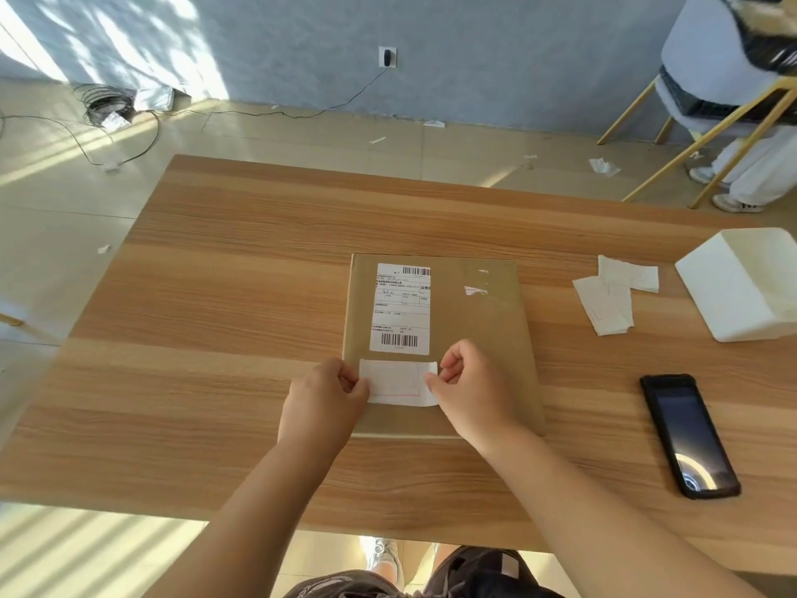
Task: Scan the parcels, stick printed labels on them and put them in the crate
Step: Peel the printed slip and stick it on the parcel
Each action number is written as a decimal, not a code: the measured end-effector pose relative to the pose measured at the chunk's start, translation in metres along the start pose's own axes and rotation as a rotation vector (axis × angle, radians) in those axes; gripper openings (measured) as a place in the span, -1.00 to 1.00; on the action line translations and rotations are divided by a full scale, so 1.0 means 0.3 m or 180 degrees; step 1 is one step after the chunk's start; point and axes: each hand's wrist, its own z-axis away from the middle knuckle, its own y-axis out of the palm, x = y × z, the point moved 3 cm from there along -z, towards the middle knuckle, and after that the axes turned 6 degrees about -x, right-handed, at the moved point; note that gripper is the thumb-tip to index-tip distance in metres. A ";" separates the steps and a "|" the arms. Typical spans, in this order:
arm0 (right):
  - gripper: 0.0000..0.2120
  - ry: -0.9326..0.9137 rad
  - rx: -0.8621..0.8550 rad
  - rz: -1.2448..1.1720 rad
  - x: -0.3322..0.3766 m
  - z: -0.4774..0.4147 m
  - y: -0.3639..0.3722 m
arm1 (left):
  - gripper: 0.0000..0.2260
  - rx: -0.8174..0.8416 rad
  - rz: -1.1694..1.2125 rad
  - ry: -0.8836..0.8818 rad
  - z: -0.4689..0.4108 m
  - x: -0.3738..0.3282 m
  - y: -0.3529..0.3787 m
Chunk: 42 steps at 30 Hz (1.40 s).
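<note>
Arms: my left forearm point(267, 502) and right forearm point(578, 502) come in from the bottom edge of the frame, bare along their whole visible length.
Hands: my left hand point(323, 394) and right hand point(470, 390), at the centre of the frame, are bare too; the nails are too small to make out.
Legwear: dark brown-grey cloth point(474, 576) at the bottom centre, creased and loose. I cannot tell whether it is shorts or trousers.
Patch: a small pale grey rectangle point(510, 567) sits on that cloth — tab or label, I cannot tell.
Shoe: one pale grey-white trainer point(385, 554) with laces, bottom centre, just left of the dark cloth.
</note>
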 end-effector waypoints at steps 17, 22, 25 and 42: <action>-0.69 -0.1463 -0.0334 0.1360 -0.054 0.038 0.005 | -0.60 0.0444 0.0081 0.0948 -0.006 0.059 -0.006; -0.73 -0.1279 -0.0473 0.1407 -0.109 0.042 -0.063 | -0.64 0.0524 0.0285 0.0787 -0.019 0.074 -0.025; -0.73 -0.0937 -0.0538 0.1209 -0.122 0.029 -0.119 | -0.75 0.0443 0.0431 0.0651 -0.034 0.079 -0.037; -0.63 0.0583 0.0345 0.0340 -0.195 -0.079 -0.262 | -0.68 0.0500 0.0724 -0.0477 0.007 0.049 0.060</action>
